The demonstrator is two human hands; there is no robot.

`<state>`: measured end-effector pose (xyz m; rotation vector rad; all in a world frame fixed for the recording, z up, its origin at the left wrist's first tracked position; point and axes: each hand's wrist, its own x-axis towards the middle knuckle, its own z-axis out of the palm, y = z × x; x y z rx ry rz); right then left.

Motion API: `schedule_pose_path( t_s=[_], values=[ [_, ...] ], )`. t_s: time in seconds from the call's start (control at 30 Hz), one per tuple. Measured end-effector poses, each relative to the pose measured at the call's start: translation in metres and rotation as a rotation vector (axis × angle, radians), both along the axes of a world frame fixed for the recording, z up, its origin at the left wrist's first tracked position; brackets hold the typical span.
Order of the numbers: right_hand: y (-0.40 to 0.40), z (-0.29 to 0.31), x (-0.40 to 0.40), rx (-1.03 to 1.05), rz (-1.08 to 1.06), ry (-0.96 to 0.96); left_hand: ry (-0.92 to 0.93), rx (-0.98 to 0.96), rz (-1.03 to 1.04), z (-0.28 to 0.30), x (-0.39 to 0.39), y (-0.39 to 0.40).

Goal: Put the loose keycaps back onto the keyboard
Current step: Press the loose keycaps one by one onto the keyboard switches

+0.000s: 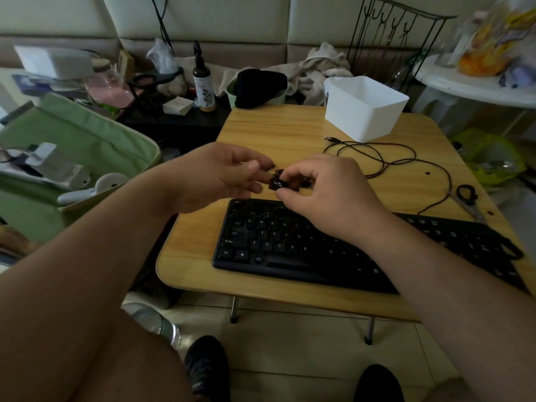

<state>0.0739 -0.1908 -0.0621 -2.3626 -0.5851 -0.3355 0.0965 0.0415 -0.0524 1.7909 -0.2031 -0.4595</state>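
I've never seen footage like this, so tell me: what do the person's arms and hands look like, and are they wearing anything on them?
Both arms are bare from the frame's edge to the fingertips: no sleeves, gloves, watch, bracelets or rings show on the left hand or the right hand. No cables or markings are attached to either. The fingernails look short and plain.

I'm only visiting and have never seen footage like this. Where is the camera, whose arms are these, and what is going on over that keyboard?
No machine here: a person wears one camera on the head, looking down at their own arms. The right hand pinches a small black keycap just above the black keyboard, which lies on a low wooden table. The left hand hovers close beside it; whether it touches the keycap is hard to tell. Also on the table: a white plastic bin, a loose black cable and scissors. More dark keycaps seem to lie under the right hand.
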Motion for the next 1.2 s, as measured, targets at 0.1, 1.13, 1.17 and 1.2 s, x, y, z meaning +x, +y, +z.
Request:
schedule_pose_path(
  t_s=[0.1,1.13,1.17,1.2],
  values=[
    [0.013,-0.004,0.002,-0.109,-0.024,0.153,-0.199,0.398,0.13,-0.005,0.0,0.025],
    [0.072,-0.023,-0.004,-0.251,0.026,0.293,0.073,0.52,-0.057,-0.026,-0.003,0.043],
    [0.071,-0.022,-0.004,-0.264,0.033,0.295,0.079,0.518,-0.059,-0.026,-0.003,0.043],
    [0.07,-0.021,-0.004,-0.278,0.04,0.293,0.083,0.518,-0.062,-0.026,-0.003,0.043]
  ],
)
